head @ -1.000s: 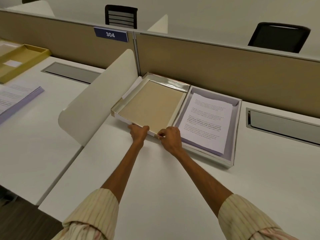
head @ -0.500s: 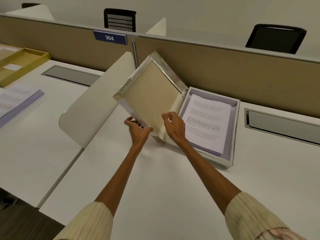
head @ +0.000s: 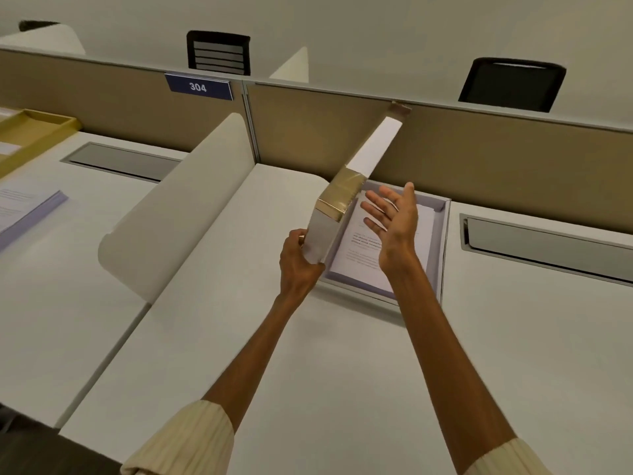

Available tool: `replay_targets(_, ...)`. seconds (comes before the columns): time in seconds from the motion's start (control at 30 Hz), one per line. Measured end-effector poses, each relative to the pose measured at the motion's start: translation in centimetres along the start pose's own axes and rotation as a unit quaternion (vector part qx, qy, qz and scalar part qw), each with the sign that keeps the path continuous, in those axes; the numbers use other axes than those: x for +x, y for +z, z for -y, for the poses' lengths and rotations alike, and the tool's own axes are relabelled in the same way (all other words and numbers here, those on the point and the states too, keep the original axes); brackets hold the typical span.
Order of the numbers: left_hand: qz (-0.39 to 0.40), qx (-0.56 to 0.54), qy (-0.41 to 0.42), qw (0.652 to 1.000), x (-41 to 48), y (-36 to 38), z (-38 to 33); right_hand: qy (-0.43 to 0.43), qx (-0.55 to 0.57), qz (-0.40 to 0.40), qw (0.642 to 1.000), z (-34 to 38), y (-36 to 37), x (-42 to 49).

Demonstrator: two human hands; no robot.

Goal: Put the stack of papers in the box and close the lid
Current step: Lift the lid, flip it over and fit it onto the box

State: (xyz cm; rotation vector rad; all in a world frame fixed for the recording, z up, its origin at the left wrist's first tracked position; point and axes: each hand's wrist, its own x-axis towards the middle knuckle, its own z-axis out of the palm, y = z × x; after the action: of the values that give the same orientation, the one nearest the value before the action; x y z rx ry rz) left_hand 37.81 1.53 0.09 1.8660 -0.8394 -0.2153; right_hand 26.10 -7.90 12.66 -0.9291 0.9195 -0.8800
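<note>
Cardboard lid (head: 346, 200) has swung from half-raised a sec ago to nearly upright over the box (head: 442, 234), my left hand (head: 298, 262) gripping its near corner, right hand (head: 394, 221) let go & spread open w/ nothing in it, papers (head: 363, 255) already inside, so only closing's left.

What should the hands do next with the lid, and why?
Probably keep tipping the lid over to the right and lower it onto the box. The papers already lie inside, the left hand holds the lid on edge, and the open right hand waits to catch it.
</note>
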Motion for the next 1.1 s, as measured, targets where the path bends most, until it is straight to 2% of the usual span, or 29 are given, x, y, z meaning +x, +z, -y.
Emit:
replay_targets(0.2,0.001,0.026,0.023,0.999,-0.5,1.0,-0.7,-0.060,-0.096,-0.024,0.993,1.4,-1.3,-1.4)
replay_targets(0.37,0.035,0.051,0.040,0.997,-1.3,1.6,-1.2,-0.072,-0.178,-0.051,0.980,0.8,-2.5,-1.3)
replay_targets(0.47,0.064,0.083,0.071,0.992,-2.0,2.0,-1.4,-0.060,-0.207,-0.091,0.972,0.2,-3.4,-1.0)
replay_targets(0.6,0.103,0.062,0.062,0.991,-2.1,1.9,-1.4,-0.025,-0.226,-0.119,0.966,-0.8,-5.0,-0.4)
replay_targets(0.67,0.078,0.038,0.048,0.995,-1.7,1.7,-1.6,-0.014,-0.233,-0.126,0.964,-1.5,-5.9,-0.2)
replay_targets(0.73,-0.004,0.004,-0.023,1.000,-0.9,1.6,-1.7,-0.022,-0.243,-0.144,0.959,-2.2,-6.9,0.1)
replay_targets(0.8,-0.064,-0.022,-0.167,0.984,0.0,1.3,-1.0,-0.033,-0.246,-0.152,0.957,-2.8,-8.0,0.3)
replay_targets(0.87,-0.015,-0.068,-0.308,0.949,0.6,0.7,0.5,-0.029,-0.240,-0.146,0.959,-3.3,-8.9,0.5)
replay_targets(0.93,0.078,-0.219,-0.374,0.898,0.1,0.5,1.8,-0.018,-0.239,-0.147,0.960,-3.9,-9.9,0.7)
replay_targets(0.97,0.108,-0.293,-0.396,0.863,-0.4,0.4,2.0,-0.013,-0.238,-0.148,0.960,-4.2,-10.3,0.7)
replay_targets(1.0,0.119,-0.333,-0.405,0.844,-0.8,0.2,2.0,-0.010,-0.234,-0.147,0.961,-4.5,-10.7,0.8)
replay_targets(1.03,0.124,-0.338,-0.403,0.841,-0.9,0.2,2.1,-0.007,-0.228,-0.145,0.963,-4.8,-11.1,0.9)
replay_targets(1.1,0.122,-0.294,-0.387,0.866,-0.9,0.4,2.4,0.000,-0.224,-0.144,0.964,-5.3,-12.0,0.9)
